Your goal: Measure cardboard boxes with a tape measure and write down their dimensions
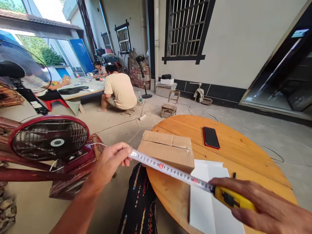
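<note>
A tape measure (235, 199) with a yellow and black case lies in my right hand (265, 204), low at the right. Its white blade (170, 169) is pulled out and slants up to the left. My left hand (112, 159) pinches the free end of the blade between thumb and fingers. Just behind the blade, a closed cardboard box (168, 148) rests near the left edge of the round wooden table (246, 143). Whether the blade touches the box I cannot tell. Beneath the tape and my right hand lies white paper (204, 204), folded or in sheets.
A phone (211, 137) with a red edge lies on the table. To the left stands a red fan (51, 143) among dark red wooden beams. Farther back, a person (119, 87) squats by a low table, near a small wooden chair (170, 104). Cords cross the floor.
</note>
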A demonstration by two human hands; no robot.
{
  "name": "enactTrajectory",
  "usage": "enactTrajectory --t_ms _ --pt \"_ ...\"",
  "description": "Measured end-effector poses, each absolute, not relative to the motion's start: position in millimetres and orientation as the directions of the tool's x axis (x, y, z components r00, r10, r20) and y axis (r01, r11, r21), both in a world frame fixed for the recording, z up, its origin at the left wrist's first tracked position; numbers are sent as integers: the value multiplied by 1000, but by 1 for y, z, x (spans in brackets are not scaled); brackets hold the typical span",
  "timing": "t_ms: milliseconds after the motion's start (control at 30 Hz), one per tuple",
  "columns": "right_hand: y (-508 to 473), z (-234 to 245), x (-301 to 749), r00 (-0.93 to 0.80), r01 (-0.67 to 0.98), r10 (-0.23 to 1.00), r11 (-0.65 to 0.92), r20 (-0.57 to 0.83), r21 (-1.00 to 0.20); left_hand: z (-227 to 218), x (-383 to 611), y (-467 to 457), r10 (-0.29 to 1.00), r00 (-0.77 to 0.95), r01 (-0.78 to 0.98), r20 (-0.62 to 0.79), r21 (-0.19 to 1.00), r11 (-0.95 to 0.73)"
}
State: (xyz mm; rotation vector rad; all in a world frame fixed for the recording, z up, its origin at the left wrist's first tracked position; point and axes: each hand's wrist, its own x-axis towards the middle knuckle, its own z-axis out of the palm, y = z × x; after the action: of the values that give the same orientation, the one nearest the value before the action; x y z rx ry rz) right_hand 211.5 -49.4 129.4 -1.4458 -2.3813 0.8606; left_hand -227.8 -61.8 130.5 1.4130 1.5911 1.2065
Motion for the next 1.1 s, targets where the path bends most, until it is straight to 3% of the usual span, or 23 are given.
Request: enactTrajectory --t_ms 233,500,667,967,1100 --pt "47 206 156 -552 812 784 429 -283 -395 132 -228 6 981 -188 483 53 875 45" --pt "71 212 145 -542 837 739 430 -400 -339 114 -223 0 980 -179 660 81 749 59" --pt "74 210 145 -534 842 708 398 -462 -364 108 -224 5 979 -176 699 102 713 51" --pt "73 215 129 -507 862 620 379 -599 -337 88 -229 17 968 -191 632 162 775 -5" --pt "68 218 128 -499 863 627 299 -599 -406 84 -225 14 944 -238 589 229 807 -47"
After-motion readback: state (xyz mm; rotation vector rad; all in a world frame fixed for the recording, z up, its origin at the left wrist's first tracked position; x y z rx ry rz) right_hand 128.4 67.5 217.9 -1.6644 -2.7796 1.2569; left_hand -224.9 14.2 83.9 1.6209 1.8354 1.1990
